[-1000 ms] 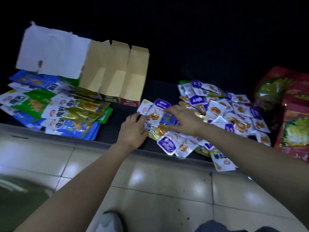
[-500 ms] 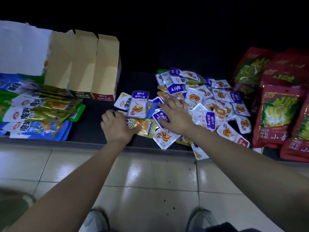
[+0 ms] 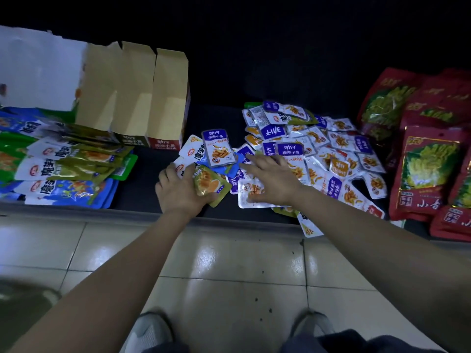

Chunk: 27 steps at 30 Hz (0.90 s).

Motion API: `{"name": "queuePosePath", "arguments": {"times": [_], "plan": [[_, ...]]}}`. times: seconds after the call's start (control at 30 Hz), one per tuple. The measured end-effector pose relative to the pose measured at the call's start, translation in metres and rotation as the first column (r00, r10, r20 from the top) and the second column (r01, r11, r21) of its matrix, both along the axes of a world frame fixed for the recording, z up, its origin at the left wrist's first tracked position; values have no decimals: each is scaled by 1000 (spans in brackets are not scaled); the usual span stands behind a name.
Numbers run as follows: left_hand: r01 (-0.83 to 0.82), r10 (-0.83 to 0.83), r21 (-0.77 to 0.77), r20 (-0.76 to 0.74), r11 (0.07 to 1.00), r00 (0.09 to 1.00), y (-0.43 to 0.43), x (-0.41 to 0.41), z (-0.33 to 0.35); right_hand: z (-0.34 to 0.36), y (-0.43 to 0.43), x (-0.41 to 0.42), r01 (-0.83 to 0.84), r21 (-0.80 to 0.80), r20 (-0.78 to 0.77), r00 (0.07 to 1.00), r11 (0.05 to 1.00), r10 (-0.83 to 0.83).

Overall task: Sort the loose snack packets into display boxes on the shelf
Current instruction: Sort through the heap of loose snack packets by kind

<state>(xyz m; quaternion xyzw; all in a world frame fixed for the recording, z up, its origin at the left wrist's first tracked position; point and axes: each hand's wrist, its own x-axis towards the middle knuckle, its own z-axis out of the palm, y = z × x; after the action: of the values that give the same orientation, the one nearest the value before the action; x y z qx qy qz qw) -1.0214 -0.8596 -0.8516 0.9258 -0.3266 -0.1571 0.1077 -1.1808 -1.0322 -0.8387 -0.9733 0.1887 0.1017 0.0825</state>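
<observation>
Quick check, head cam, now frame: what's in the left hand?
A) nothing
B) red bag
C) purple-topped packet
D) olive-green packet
D: the left hand grips an olive-green packet at the shelf's front edge, while the right hand lies spread flat on the pile of loose packets.

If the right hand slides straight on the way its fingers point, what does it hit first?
Probably the purple-topped white snack packet lying just beyond the right hand, up and left of its fingertips; a blue packet under it may come first, depth is unclear.
</observation>
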Motion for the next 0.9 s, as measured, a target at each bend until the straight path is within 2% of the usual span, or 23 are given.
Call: {"name": "queuePosePath", "arguments": {"times": [0.13, 0.2, 0.3, 0.4, 0.5, 0.63, 0.7, 0.77, 0.83, 0.9], "plan": [[-83, 84, 20, -79, 996, 993, 1, 6, 4, -1, -6, -1, 160, -23, 151, 976, 987, -155], [-132, 133, 19, -111, 991, 985, 1, 9, 4, 0, -6, 2, 226, -31, 179, 960, 974, -217], [-132, 131, -6, -78, 991, 988, -1, 13, 3, -1, -2, 7, 225, -16, 146, 964, 974, -220], [-122, 123, 15, -85, 992, 989, -9, 18, 5, -1, -2, 9, 235, 21, 30, 971, 972, -236], [-91, 97, 54, -107, 994, 990, -14, 22, 7, -3, -4, 9, 205, -22, -51, 977, 978, -206], [-57, 62, 59, -81, 997, 995, -14, 20, 9, -3, -5, 9, 244, -51, 85, 967, 969, -239], [-63, 67, 68, -64, 996, 996, -11, 18, 8, -2, -1, 13, 226, -39, 245, 946, 973, -210], [-84, 86, 41, -57, 996, 995, -4, 18, 5, 3, 10, 25, 170, 56, 394, 902, 984, -178], [-92, 92, -17, -36, 996, 995, 6, 19, 1, 8, 29, 41, 157, 194, 323, 922, 968, -214], [-73, 73, -42, 9, 996, 997, 16, 21, 1, 7, 48, 59, 206, 204, 105, 967, 957, -230]]}}
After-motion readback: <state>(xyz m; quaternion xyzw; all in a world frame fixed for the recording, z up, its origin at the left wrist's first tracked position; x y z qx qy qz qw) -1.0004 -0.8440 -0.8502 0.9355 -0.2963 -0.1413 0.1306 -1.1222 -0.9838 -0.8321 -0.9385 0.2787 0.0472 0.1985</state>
